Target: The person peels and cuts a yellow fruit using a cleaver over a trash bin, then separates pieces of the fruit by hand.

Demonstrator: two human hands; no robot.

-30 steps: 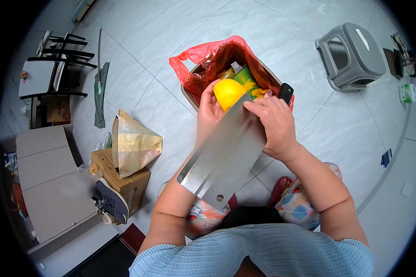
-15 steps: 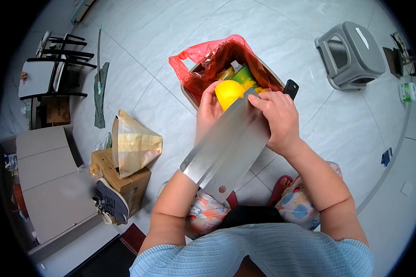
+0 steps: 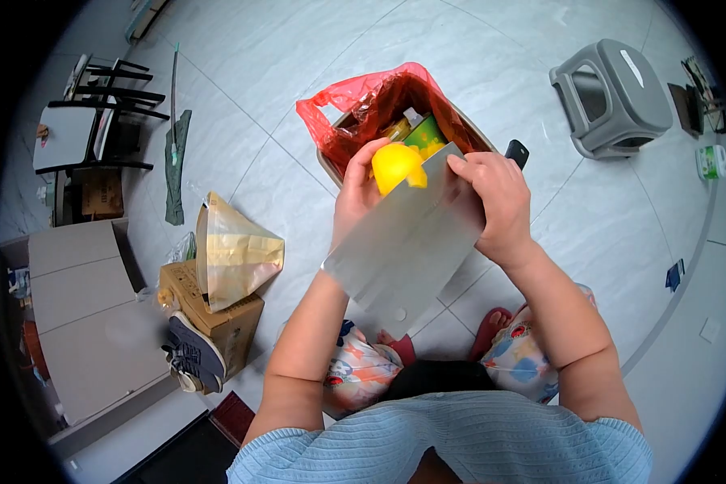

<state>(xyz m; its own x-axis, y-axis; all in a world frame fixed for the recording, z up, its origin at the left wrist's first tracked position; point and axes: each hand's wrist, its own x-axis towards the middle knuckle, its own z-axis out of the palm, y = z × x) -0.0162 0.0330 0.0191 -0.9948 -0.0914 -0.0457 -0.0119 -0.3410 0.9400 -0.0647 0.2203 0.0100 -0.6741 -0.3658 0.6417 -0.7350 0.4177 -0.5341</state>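
My left hand [image 3: 353, 194] is wrapped round a bright yellow fruit [image 3: 395, 167], partly hidden by the blade. A strip of yellow peel hangs at the fruit's right side, by the blade's edge. My right hand [image 3: 498, 202] grips a wide cleaver [image 3: 407, 250], its black handle end showing above the knuckles and its broad blade slanting down over my left forearm. Both hands are over the near side of a bin lined with a red plastic bag [image 3: 351, 93]. Inside the bin are a green package [image 3: 424, 133] and yellow peel.
A gray plastic stool [image 3: 613, 97] stands at the upper right. To the left are a cardboard box [image 3: 238, 319], a paper bag [image 3: 238, 250], a dark shoe [image 3: 195, 351], a folded umbrella [image 3: 177, 165] and chairs [image 3: 64, 135]. A white-green jug [image 3: 711, 162] is at the far right.
The cleaver and my right hand have shifted slightly right, and the blade has turned flatter to view. My left hand has turned the fruit a little; a strip of peel now hangs from it.
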